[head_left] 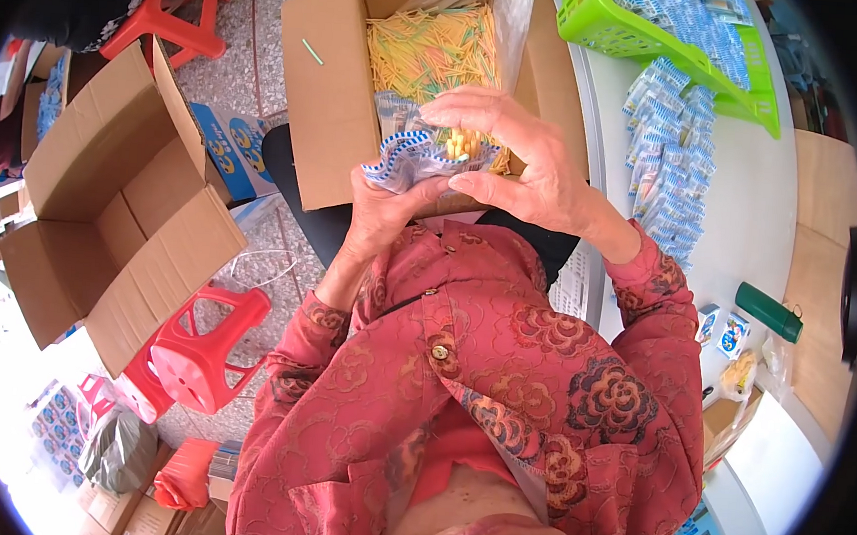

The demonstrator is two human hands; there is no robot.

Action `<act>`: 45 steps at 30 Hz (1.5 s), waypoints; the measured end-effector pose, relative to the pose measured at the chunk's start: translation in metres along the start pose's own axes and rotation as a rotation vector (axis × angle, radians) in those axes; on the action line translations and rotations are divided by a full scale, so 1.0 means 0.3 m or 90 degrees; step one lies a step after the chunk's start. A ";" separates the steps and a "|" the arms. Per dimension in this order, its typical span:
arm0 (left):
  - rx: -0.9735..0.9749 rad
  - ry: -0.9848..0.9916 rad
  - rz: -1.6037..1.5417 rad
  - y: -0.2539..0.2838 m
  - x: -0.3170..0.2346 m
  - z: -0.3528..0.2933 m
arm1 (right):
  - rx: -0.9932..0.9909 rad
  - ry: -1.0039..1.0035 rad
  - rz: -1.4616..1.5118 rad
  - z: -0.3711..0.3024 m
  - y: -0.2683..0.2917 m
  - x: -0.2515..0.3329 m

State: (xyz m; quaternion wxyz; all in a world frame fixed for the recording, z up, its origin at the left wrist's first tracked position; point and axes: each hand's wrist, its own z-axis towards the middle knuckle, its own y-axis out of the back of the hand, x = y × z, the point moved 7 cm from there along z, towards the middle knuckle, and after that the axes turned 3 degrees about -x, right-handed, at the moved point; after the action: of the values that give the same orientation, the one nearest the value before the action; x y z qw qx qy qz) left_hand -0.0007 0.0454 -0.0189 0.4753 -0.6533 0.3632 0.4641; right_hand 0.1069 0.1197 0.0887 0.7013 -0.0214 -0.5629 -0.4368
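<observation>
My left hand (385, 204) grips a bunch of clear plastic packets (410, 163) with blue-and-white striped edges. My right hand (528, 161) curves beside them, thumb and fingers spread apart. Between the two hands, the ends of a cluster of short yellow sticks (463, 144) show at the packets; whether my right fingertips touch them is hard to make out. Both hands are above an open cardboard box (328, 114) on my lap side, filled with loose thin sticks (432, 47) in yellow, orange and green. One green stick (312, 52) lies on the box's left flap.
At right, a white table (746, 208) bears a pile of filled packets (666, 155), a green basket (600, 23) of more packets and a dark green bottle (769, 312). An open empty carton (124, 200) and red stools (209, 357) stand at left.
</observation>
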 end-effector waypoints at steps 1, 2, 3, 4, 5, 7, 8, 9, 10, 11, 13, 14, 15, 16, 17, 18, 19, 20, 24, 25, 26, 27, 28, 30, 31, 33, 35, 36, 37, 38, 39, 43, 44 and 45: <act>-0.003 -0.008 -0.012 0.002 -0.003 -0.001 | 0.011 0.016 -0.003 -0.003 -0.003 0.003; -0.003 -0.008 -0.012 -0.005 -0.008 0.000 | 0.021 0.031 -0.007 -0.005 -0.008 0.006; -0.023 -0.029 -0.043 -0.010 -0.026 0.001 | 0.021 0.032 -0.007 -0.008 -0.011 0.005; -0.043 -0.051 -0.075 -0.009 -0.042 0.001 | 0.020 0.045 -0.020 -0.011 -0.017 0.010; -0.042 -0.050 -0.075 -0.012 -0.044 0.002 | 0.019 0.057 -0.033 -0.015 -0.022 0.012; -0.048 -0.030 -0.125 -0.012 -0.038 0.003 | 0.021 0.074 -0.059 -0.023 -0.027 0.009; -0.047 -0.029 -0.124 -0.008 -0.031 0.001 | 0.024 0.092 -0.084 -0.027 -0.033 0.011; -0.061 -0.035 -0.125 0.005 -0.022 0.001 | 0.023 0.091 -0.083 -0.031 -0.038 0.006; -0.075 -0.042 -0.125 0.018 -0.018 0.001 | 0.016 0.101 -0.079 -0.034 -0.043 0.004; -0.082 -0.025 -0.115 0.023 -0.015 0.003 | 0.008 0.109 -0.076 -0.037 -0.044 0.001; -0.101 -0.019 -0.125 0.031 -0.007 0.001 | 0.015 0.101 -0.098 -0.041 -0.051 -0.017; -0.122 -0.016 -0.134 0.040 -0.003 0.000 | 0.024 0.097 -0.119 -0.037 -0.055 -0.026; -0.123 -0.016 -0.134 0.042 -0.003 0.001 | 0.025 0.098 -0.118 -0.035 -0.050 -0.031; -0.125 -0.024 -0.145 0.044 -0.005 0.001 | 0.022 0.066 -0.064 -0.033 -0.038 -0.046; -0.127 -0.031 -0.156 0.045 -0.007 0.001 | 0.019 0.032 -0.011 -0.032 -0.030 -0.057; -0.127 -0.030 -0.156 0.046 -0.011 0.004 | 0.018 0.031 -0.011 -0.029 -0.027 -0.053; -0.118 -0.030 -0.138 0.044 -0.020 0.010 | 0.000 0.012 0.022 -0.024 -0.018 -0.052; -0.110 -0.029 -0.120 0.044 -0.023 0.014 | -0.018 -0.007 0.055 -0.022 -0.012 -0.057; -0.127 -0.058 -0.107 0.058 -0.038 0.020 | 0.072 -0.007 0.067 0.015 -0.074 -0.077; -0.137 -0.073 -0.097 0.080 -0.034 0.021 | 0.061 -0.066 0.112 0.029 -0.064 -0.111; -0.144 -0.079 -0.107 0.100 -0.032 0.025 | 0.053 -0.125 0.156 0.044 -0.058 -0.155; -0.149 -0.084 -0.113 0.110 -0.037 0.031 | -0.048 -0.187 0.227 0.045 -0.048 -0.229; -0.148 -0.088 -0.091 0.122 -0.040 0.032 | -0.013 -0.211 0.131 0.034 -0.067 -0.324; -0.158 -0.097 -0.094 0.133 -0.043 0.033 | 0.103 -0.187 -0.074 -0.008 -0.141 -0.533; -0.167 -0.103 -0.096 0.137 -0.044 0.033 | 0.182 -0.140 -0.179 -0.048 -0.196 -0.619; -0.169 -0.095 -0.083 0.154 -0.032 0.024 | 0.295 -0.121 -0.301 -0.126 -0.300 -0.731; -0.160 -0.090 -0.084 0.148 -0.025 0.021 | 0.328 -0.074 -0.354 -0.213 -0.384 -0.847; -0.167 -0.089 -0.081 0.159 -0.021 0.013 | 0.365 -0.018 -0.404 -0.218 -0.424 -0.845; -0.174 -0.079 -0.076 0.171 -0.011 0.004 | 0.408 -0.012 -0.390 -0.240 -0.454 -0.849; -0.178 -0.069 -0.073 0.178 -0.004 -0.001 | 0.409 -0.010 -0.386 -0.247 -0.474 -0.858; -0.181 -0.067 -0.071 0.181 -0.003 -0.007 | 0.434 0.019 -0.401 -0.262 -0.506 -0.862; -0.177 -0.062 -0.066 0.189 0.009 -0.019 | 0.402 0.211 -0.403 -0.305 -0.599 -0.881; -0.180 -0.068 -0.059 0.198 0.011 -0.025 | 0.403 0.218 -0.397 -0.297 -0.619 -0.879; -0.185 -0.074 -0.051 0.206 0.009 -0.032 | 0.440 0.254 -0.427 -0.297 -0.653 -0.878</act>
State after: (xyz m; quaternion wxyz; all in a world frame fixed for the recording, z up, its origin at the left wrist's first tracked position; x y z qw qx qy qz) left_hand -0.0539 0.0187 -0.0377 0.4140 -0.7013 0.2374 0.5296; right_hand 0.0548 0.1072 -0.2472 0.5825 0.4765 -0.5059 -0.4216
